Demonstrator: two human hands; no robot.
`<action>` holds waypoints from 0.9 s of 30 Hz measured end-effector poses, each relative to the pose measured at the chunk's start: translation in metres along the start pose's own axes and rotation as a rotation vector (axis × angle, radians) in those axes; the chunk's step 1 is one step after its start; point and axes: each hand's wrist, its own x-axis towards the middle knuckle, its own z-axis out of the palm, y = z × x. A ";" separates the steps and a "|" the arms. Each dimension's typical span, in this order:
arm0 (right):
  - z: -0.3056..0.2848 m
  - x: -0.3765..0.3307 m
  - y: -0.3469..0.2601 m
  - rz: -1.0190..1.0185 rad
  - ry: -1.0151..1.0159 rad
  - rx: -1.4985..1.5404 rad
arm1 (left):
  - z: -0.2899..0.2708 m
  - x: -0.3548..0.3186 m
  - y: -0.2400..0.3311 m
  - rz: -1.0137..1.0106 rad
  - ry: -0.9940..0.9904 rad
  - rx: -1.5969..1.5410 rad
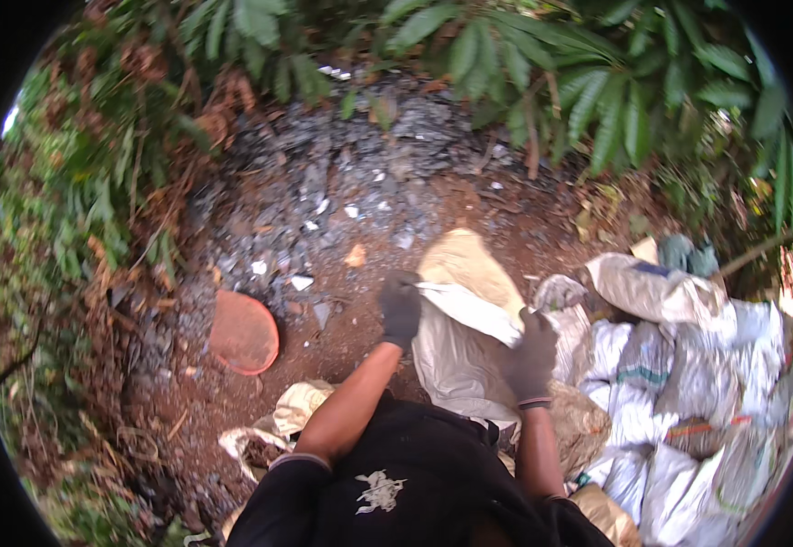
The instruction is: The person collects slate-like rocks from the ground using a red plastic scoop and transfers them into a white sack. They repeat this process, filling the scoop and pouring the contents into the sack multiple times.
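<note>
In front of my body stands a pale woven sack (458, 357), its mouth spread and its tan inner side (472, 266) showing at the far edge. My left hand (401, 310), in a dark glove, is closed on the left end of the white rim. The gloved right hand (530, 358) grips the same rim at its right end. How full the sack is cannot be seen. To the left, apart from both hands, an orange-red shallow scoop-like pan (243, 334) with one straight side lies on the ground.
Grey flat shards (342, 150) cover the ground ahead, with a few white pieces among them. Many bulging sacks (643, 383) are piled at the right. Another sack (302, 407) lies by my left elbow. Leafy branches (588, 82) overhang the far side, and undergrowth lines the left.
</note>
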 end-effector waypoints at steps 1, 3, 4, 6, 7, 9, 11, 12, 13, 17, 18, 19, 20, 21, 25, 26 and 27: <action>0.006 -0.016 0.003 0.116 -0.035 -0.111 | -0.001 0.006 -0.001 -0.058 0.070 -0.126; 0.039 -0.055 0.033 0.377 -0.140 0.053 | 0.009 0.006 0.008 -0.269 0.149 -0.508; 0.044 -0.062 0.033 0.637 -0.238 0.243 | 0.009 0.002 0.011 -0.281 0.041 -0.487; 0.073 -0.080 0.069 0.566 -0.177 0.582 | 0.005 -0.010 0.020 -0.291 -0.185 -0.444; 0.078 -0.088 0.084 0.396 -0.139 0.688 | -0.002 -0.013 0.021 -0.289 -0.298 -0.417; 0.069 -0.092 0.114 0.090 -0.208 0.844 | -0.032 -0.004 0.004 0.127 -0.999 0.016; 0.008 -0.061 0.102 0.486 -0.779 1.369 | -0.087 0.014 -0.030 -0.334 -1.150 -0.270; -0.002 -0.060 0.117 0.589 -0.925 1.384 | -0.109 0.023 -0.040 -0.567 -1.205 -0.402; -0.010 -0.063 0.127 0.693 -1.068 1.399 | -0.119 0.027 -0.048 -0.810 -1.254 -0.523; -0.001 -0.038 0.109 0.442 -0.893 0.889 | -0.109 0.009 -0.074 -0.363 -0.984 -0.095; -0.005 -0.026 0.098 0.490 -0.892 0.772 | -0.102 -0.003 -0.062 -0.100 -0.986 0.159; -0.017 -0.009 0.083 0.392 -0.928 0.685 | -0.100 -0.009 -0.048 0.174 -0.958 0.405; -0.003 -0.002 0.080 0.267 -0.932 0.702 | -0.091 -0.005 -0.056 0.488 -0.950 0.392; 0.011 0.001 0.083 0.165 -0.931 0.709 | -0.069 -0.012 -0.019 0.481 -1.034 0.297; -0.042 0.072 0.016 0.038 -1.107 0.330 | -0.009 -0.033 0.028 0.153 -1.344 0.107; -0.028 0.068 0.035 0.073 -0.821 0.339 | 0.006 -0.030 0.035 0.237 -1.240 0.214; 0.000 0.065 0.061 0.087 -0.528 0.339 | 0.017 -0.020 0.017 0.282 -1.154 0.051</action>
